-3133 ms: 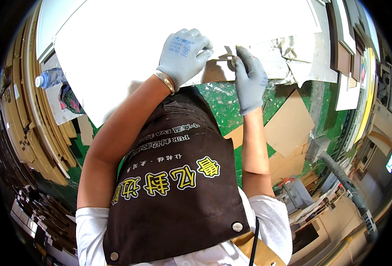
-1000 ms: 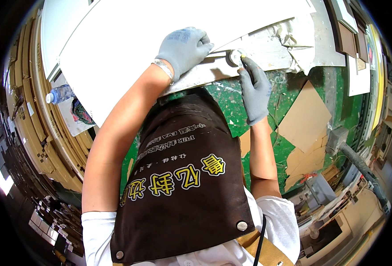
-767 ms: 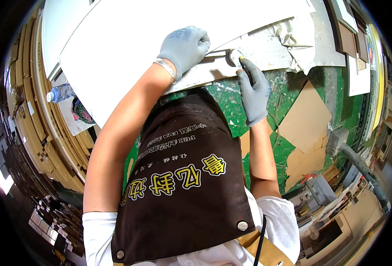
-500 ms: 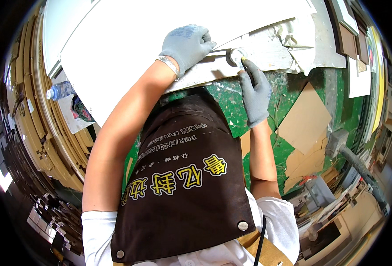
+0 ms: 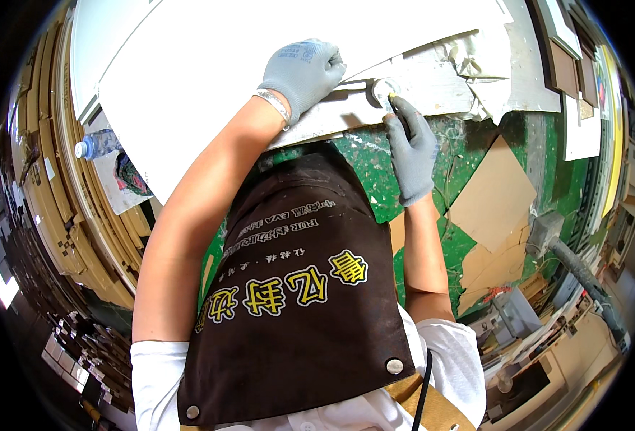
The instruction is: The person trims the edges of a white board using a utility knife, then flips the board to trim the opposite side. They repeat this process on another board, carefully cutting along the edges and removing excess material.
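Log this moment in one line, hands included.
left grip: curled at white panel | right grip: at round white object, hold unclear | bottle: beside panel's left edge

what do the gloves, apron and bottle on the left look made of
Gloves: matte grey, probably knitted, perhaps coated; they fit closely.
Apron: matte dark brown, apparently fabric, perhaps coated; it creases softly.
Bottle: likely clear plastic, glossy; it is bluish and see-through.

White panel (image 5: 202,79), round white object (image 5: 381,91) nearby
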A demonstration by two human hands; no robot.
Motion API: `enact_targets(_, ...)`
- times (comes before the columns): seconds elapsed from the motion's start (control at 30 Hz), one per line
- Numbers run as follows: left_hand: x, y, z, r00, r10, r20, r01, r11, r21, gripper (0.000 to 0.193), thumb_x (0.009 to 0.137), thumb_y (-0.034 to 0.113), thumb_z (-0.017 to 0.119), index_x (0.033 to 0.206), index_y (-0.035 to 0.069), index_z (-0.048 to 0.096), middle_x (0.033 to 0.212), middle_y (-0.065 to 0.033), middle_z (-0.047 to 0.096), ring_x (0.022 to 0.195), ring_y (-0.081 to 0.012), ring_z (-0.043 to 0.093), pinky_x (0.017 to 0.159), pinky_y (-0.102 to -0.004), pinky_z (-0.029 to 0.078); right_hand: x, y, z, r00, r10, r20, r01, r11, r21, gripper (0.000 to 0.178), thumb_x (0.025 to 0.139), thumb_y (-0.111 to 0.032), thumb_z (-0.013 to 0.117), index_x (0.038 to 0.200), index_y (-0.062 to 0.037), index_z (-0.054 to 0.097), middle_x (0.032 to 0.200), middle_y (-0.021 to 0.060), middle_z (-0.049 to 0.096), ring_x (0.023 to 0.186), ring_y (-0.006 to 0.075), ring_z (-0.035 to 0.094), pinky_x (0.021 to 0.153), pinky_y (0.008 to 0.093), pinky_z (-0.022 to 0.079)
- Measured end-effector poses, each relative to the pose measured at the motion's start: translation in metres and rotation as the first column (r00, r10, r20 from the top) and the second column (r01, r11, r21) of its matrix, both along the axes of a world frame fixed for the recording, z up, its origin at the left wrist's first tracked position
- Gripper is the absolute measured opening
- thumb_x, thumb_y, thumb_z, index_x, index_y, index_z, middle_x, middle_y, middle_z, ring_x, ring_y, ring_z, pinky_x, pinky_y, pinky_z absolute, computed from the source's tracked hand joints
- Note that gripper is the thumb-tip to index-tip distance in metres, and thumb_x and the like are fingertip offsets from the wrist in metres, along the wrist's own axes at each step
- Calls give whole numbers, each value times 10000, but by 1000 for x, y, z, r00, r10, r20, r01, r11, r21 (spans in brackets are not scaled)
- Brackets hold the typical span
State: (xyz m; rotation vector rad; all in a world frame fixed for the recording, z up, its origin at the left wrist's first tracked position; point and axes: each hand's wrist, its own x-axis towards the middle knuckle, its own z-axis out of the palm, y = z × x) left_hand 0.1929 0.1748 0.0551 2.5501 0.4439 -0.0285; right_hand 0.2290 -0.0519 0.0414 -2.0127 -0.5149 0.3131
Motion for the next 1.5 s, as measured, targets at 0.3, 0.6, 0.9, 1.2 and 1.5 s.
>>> enact_targets(0.3, 0, 2, 13, 997, -22, -72, 17, 997, -73, 248, 904, 305, 568, 928, 98, 703, 934, -123, 671, 885, -304, 647, 814, -399, 505, 3, -2, -2, 999, 4, 35, -3, 1000, -2, 274, 927, -102, 614, 1186, -30, 670, 1098, 150, 690, 998, 248, 669, 879, 338, 514)
enact_targets(0.6, -4, 4, -12, 992, -43, 115, 41, 999, 15, 254, 919, 281, 554, 924, 72, 698, 949, -125, 672, 901, -310, 644, 821, -411, 499, 3, -1, 3, 999, 0, 39, 1, 1000, -22, 273, 928, -110, 617, 1183, -27, 670, 1104, 148, 692, 982, 246, 673, 872, 339, 516)
enact_targets(0.9, -3, 0, -7, 998, -15, 59, 15, 1000, -7, 247, 930, 298, 567, 953, 82, 683, 951, -127, 665, 904, -316, 641, 824, -416, 501, 2, -4, 4, 999, -12, -34, 11, 999, -35, 269, 932, -112, 617, 1180, -22, 671, 1096, 150, 691, 972, 241, 670, 866, 329, 514)
enact_targets(1.2, -5, -1, 2, 999, -44, 5, 44, 998, -46, 259, 941, 311, 558, 993, 84, 671, 990, -120, 667, 933, -311, 641, 823, -415, 499, 3, -10, 4, 999, -20, -47, 17, 998, -66, 274, 930, -118, 609, 1176, -13, 671, 1106, 162, 690, 1005, 267, 665, 895, 352, 502)
enact_targets(1.5, -3, -5, -19, 993, -16, 120, -3, 987, 158, 238, 936, 287, 558, 957, 85, 682, 935, -128, 661, 903, -319, 640, 815, -422, 499, 5, -13, -1, 1000, -7, -10, 7, 999, -32, 289, 931, -116, 607, 1194, -8, 659, 1101, 157, 690, 987, 259, 667, 884, 348, 503)
